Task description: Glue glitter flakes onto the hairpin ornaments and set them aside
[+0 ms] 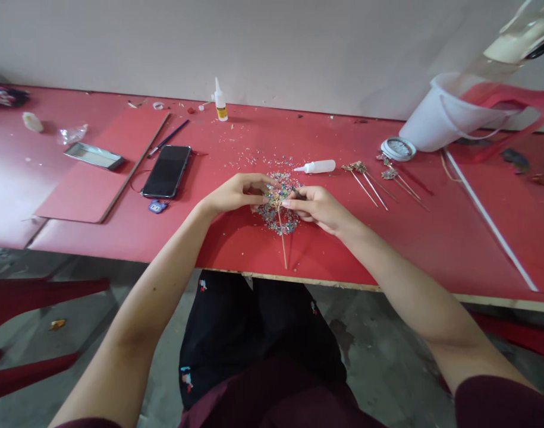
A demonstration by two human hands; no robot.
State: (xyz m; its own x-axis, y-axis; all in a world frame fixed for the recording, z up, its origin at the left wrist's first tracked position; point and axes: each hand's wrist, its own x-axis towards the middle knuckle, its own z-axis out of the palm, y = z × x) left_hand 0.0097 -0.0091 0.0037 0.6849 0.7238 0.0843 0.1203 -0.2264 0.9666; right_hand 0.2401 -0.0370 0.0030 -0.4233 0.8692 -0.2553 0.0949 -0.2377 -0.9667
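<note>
My left hand [238,193] pinches the decorated top of a thin wooden stick [282,238], whose shaft points down toward the table's front edge. My right hand [316,207] is closed round a small dark tool, its tip at the stick's glittery head [276,197]. Both hands hover over a heap of small coloured beads and sequins [281,219] on the red table [236,238].
A white glue bottle [318,167] lies just beyond the heap. Several finished decorated sticks [379,181] lie to the right, near a round tin [399,148] and a white bucket [436,116]. A phone [167,171], metal tray [93,156] and upright glue bottle [220,104] lie left.
</note>
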